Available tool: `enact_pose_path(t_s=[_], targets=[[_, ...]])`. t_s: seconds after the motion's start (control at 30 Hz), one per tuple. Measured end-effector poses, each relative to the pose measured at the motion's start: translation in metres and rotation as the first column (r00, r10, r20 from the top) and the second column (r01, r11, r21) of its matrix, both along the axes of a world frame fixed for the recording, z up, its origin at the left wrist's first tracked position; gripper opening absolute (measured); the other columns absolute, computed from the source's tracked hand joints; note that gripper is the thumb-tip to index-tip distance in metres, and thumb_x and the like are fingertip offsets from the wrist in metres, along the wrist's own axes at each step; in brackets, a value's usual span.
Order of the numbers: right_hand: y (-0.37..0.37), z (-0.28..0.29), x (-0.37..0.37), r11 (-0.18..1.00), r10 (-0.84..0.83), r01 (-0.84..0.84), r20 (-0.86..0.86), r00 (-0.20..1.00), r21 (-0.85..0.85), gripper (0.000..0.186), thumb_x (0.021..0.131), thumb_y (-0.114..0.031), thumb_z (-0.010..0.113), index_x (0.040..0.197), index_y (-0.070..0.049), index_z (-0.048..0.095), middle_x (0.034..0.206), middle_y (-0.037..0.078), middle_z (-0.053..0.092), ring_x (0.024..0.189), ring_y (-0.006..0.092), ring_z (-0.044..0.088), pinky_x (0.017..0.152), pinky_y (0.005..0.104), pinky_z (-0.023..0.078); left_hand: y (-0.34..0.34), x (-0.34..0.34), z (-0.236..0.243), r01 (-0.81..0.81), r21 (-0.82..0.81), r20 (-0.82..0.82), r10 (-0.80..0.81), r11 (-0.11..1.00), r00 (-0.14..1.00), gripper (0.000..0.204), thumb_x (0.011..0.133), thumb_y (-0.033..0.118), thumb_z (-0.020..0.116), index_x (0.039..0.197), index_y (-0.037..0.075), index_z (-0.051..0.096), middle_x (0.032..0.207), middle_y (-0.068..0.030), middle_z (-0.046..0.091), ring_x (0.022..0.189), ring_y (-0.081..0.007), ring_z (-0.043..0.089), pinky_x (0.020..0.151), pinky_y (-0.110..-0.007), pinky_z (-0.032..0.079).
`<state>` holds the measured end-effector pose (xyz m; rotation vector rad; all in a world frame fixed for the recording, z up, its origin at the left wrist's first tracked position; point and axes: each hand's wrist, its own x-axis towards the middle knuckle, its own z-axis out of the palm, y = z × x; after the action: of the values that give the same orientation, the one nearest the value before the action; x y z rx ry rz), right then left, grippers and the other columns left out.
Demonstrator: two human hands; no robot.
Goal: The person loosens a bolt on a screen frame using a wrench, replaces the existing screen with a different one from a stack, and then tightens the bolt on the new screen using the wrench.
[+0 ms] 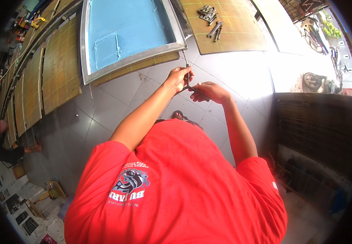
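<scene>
Both my hands are on a dark T-handle wrench [188,87] in front of the near right corner of a screen-printing frame. My left hand [178,79] is closed round the upright shaft, its fingers curled about it. Beside it, my right hand [210,92] grips the handle's arm, which slants down to the right. The thin shaft runs up to the frame's corner; whether its tip is seated on a bolt is too small to tell. The frame has a grey metal border [133,63] and a blue mesh [129,26] with a rectangular outline at its lower left.
Metal clamp pieces [207,14] and open-ended wrenches [215,31] lie on a yellowish board [235,40] at the upper right. More boards [62,65] line the left. A yellow power tool [35,22] lies at the far upper left. Another person [11,152] is low at the left edge.
</scene>
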<state>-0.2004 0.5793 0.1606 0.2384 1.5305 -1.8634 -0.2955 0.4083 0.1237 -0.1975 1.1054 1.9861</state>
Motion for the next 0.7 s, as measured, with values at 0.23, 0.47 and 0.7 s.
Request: enact_pose_path(t_s=[0.23, 0.47, 0.7], targets=[[-0.013, -0.031, 0.021, 0.958, -0.225, 0.228, 0.037, 0.974, -0.175, 0.045, 0.096, -0.037, 0.038, 0.121, -0.003, 0.053, 0.12, 0.011, 0.057, 0.111, 0.0225, 0.052, 0.094, 0.036, 0.04, 0.007, 0.01, -0.002, -0.159, 0.2, 0.237, 0.11, 0.967, 0.965, 0.022, 0.095, 0.021, 0.047, 0.09, 0.0, 0.053, 0.082, -0.0106, 0.06, 0.08, -0.0217, 0.062, 0.076, -0.033, 0.053], [-0.014, -0.037, 0.03, 0.895, -0.402, 0.409, 0.077, 0.913, -0.18, 0.02, 0.093, -0.021, 0.051, 0.096, -0.004, 0.059, 0.078, 0.002, 0.061, 0.056, 0.0052, 0.044, 0.054, 0.0188, 0.039, 0.001, 0.003, 0.005, 0.014, 0.147, 0.094, -0.028, 0.989, 0.995, 0.02, 0.091, 0.023, 0.055, 0.094, 0.003, 0.054, 0.087, -0.0087, 0.06, 0.084, -0.0209, 0.062, 0.076, -0.034, 0.053], [-0.029, 0.021, 0.043, 0.837, -0.474, 0.51, -0.203, 0.857, 0.196, 0.032, 0.093, -0.027, 0.05, 0.102, 0.001, 0.062, 0.084, 0.008, 0.065, 0.07, 0.0114, 0.057, 0.064, 0.0243, 0.045, 0.011, -0.013, 0.002, 0.089, -0.178, -0.034, -0.096, 0.98, 0.995, 0.015, 0.09, 0.013, 0.055, 0.096, -0.001, 0.052, 0.091, -0.0131, 0.061, 0.081, -0.0224, 0.064, 0.072, -0.035, 0.055]])
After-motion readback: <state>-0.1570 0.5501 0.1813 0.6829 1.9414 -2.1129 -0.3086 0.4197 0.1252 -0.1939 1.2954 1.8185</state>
